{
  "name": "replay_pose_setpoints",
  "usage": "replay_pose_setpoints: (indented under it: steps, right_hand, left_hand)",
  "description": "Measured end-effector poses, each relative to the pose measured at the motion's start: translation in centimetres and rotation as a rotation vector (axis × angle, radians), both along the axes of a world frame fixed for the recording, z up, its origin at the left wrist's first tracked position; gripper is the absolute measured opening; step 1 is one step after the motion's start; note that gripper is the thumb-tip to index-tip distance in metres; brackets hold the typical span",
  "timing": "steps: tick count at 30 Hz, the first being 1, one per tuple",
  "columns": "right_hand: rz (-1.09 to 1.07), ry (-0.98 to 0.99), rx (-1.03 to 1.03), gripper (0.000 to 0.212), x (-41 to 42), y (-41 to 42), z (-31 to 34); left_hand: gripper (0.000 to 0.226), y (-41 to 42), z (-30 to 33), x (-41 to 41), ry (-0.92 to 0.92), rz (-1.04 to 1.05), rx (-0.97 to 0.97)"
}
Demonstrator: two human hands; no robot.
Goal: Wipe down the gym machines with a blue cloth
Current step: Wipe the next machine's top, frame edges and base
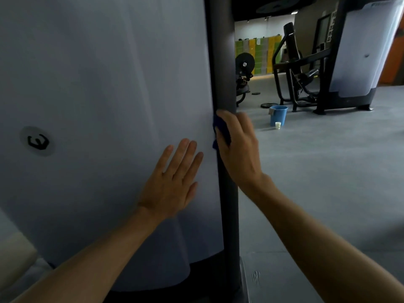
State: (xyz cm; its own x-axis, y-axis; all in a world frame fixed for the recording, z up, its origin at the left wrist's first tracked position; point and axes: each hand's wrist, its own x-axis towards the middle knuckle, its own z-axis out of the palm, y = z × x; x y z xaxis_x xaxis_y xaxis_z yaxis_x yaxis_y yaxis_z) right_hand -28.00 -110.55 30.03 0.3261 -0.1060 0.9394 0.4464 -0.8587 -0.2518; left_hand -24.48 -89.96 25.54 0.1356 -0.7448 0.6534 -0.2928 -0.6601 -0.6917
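Observation:
A gym machine fills the left of the view: a pale grey shroud panel (98,95) with a dark upright post (222,62) along its right edge. My right hand (238,147) wraps around that post at mid height, gripping a dark blue cloth (222,127) against it. Only a small part of the cloth shows between my fingers and the post. My left hand (175,182) lies flat on the panel just left of the post, fingers spread and pointing up, holding nothing.
A blue bucket (278,115) with a small white cup (277,125) in front stands on the grey floor behind the post. Further back are black gym machines (306,62), another pale-shrouded machine (367,47), weight plates and coloured lockers (260,55).

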Motion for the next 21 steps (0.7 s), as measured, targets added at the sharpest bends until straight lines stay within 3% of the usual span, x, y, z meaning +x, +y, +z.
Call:
replay_pose_setpoints:
  steps: [4,13,16,21]
  right_hand:
    - [-0.011,-0.08,-0.062,0.031,0.3,-0.2,-0.6]
    - [0.037,0.196,-0.129,0.041,-2.2,-1.0,-17.7]
    - [0.056,0.157,-0.117,0.032,-2.0,-1.2,-14.4]
    - [0.072,-0.03,0.069,0.029,-0.4,0.0,-4.2]
  left_hand:
    - [0.07,0.0,-0.4,0.2,0.011,0.002,-0.023]
    - [0.076,-0.7,-3.5,0.1,0.032,0.012,-0.031]
    - [0.076,-0.3,-4.8,-0.2,0.029,0.009,0.019]
    - [0.075,0.7,-6.9,-0.9,0.075,0.022,0.1]
